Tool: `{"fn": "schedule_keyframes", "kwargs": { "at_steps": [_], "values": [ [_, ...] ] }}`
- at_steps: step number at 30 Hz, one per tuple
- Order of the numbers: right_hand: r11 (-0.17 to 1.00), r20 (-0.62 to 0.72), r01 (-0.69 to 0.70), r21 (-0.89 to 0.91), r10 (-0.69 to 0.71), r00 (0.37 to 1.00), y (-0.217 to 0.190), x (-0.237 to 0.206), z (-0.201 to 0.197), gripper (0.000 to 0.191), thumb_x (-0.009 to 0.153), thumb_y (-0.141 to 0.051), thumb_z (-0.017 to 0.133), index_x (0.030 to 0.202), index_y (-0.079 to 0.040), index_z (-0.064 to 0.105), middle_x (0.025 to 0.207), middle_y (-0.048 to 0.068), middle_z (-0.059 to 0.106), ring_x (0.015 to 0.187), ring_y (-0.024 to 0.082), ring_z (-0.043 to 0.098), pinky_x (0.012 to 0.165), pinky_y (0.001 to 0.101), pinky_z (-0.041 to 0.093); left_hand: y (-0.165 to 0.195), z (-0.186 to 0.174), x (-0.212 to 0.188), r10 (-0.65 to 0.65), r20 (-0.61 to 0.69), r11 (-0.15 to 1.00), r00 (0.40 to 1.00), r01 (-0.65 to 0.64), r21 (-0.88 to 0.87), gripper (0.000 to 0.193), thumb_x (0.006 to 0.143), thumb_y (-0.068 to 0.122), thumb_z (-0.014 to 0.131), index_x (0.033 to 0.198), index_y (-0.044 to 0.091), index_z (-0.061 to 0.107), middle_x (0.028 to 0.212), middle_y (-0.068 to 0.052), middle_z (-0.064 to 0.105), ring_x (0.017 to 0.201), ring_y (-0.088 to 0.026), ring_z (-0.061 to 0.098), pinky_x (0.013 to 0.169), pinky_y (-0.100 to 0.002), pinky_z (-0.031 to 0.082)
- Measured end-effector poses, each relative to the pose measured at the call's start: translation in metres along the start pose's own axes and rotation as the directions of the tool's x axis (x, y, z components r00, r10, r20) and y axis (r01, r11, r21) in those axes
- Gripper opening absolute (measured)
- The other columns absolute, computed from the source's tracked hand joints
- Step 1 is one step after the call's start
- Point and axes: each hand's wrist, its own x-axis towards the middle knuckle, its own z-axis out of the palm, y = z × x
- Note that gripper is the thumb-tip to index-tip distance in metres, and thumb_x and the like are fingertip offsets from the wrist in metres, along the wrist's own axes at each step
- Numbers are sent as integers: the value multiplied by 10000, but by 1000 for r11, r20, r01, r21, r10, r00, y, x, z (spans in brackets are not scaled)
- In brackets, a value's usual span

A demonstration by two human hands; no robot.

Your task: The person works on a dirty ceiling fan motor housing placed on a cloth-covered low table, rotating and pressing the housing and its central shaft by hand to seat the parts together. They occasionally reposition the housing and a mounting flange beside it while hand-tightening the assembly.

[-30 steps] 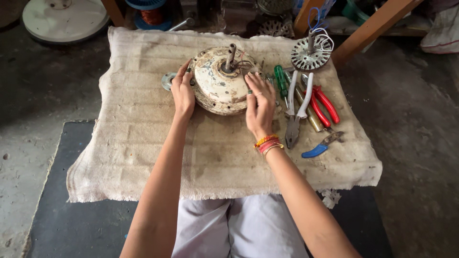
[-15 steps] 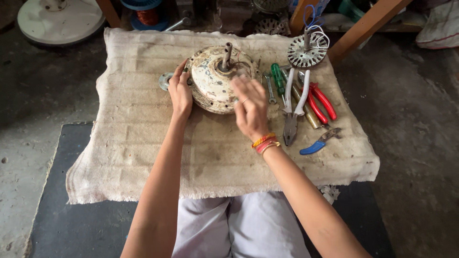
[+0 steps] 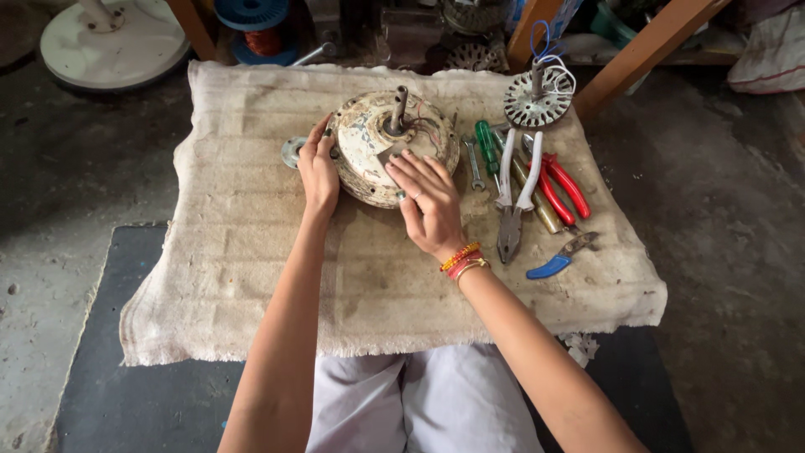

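A round, worn cream fan motor point(image 3: 362, 134) with an upright steel shaft point(image 3: 399, 107) lies on a burlap cloth point(image 3: 251, 277). My left hand point(image 3: 317, 172) clasps its left side, fingers curled against the rim. My right hand point(image 3: 429, 201) lies over the motor's near right edge, with fingers spread on top and the thumb down the front wall. Orange and red bangles circle that wrist. A small metal ring point(image 3: 293, 151) sits by my left fingertips.
Right of the motor lie a spanner point(image 3: 474, 164), a green screwdriver point(image 3: 486, 144), white-handled pliers point(image 3: 513, 193), red-handled pliers point(image 3: 563, 186) and a blue-handled tool point(image 3: 560, 258). A wound stator disc point(image 3: 537, 99) stands behind them. A white round base point(image 3: 113, 42) and a wire spool point(image 3: 251, 17) are beyond the cloth.
My right hand has slid from the motor's right side round to its near edge and top. My left hand stays on the left side.
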Motion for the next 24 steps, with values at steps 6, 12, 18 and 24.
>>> {"fn": "schedule_keyframes", "kwargs": {
  "at_steps": [6,12,18,24],
  "values": [
    [987,-119,-160,-6,159,980,-7,5,-1,439,972,-82,521,1394,-95,641,1458,103,626,1436,251,530,1276,458,300,-1,-1,-1,13,-1,997,1000,-13,73,456,979,125,444,1378,-29,605,1321,-168,684,1220,-220,614,1092,-308,418],
    [997,-72,-81,0,80,994,0,6,4,413,996,-99,504,1380,-109,652,1450,90,638,1429,264,543,1280,463,313,0,0,-1,18,-11,997,1000,-17,73,446,981,126,454,1369,-29,608,1329,-169,680,1225,-220,613,1082,-306,421],
    [991,-132,-132,-14,129,983,6,4,10,402,1016,-138,491,1391,-102,631,1465,98,613,1432,289,535,1274,468,312,2,0,-2,4,-3,998,1000,-4,61,451,982,129,454,1375,-28,610,1299,-177,702,1202,-220,626,1078,-306,429],
    [995,-114,-90,42,95,989,5,5,10,373,1025,-157,481,1348,-132,666,1443,69,641,1419,259,566,1280,455,343,4,1,-2,-24,-13,996,1000,25,80,459,979,132,450,1388,-18,594,1314,-166,685,1214,-215,616,1078,-302,416]
  ]
}}
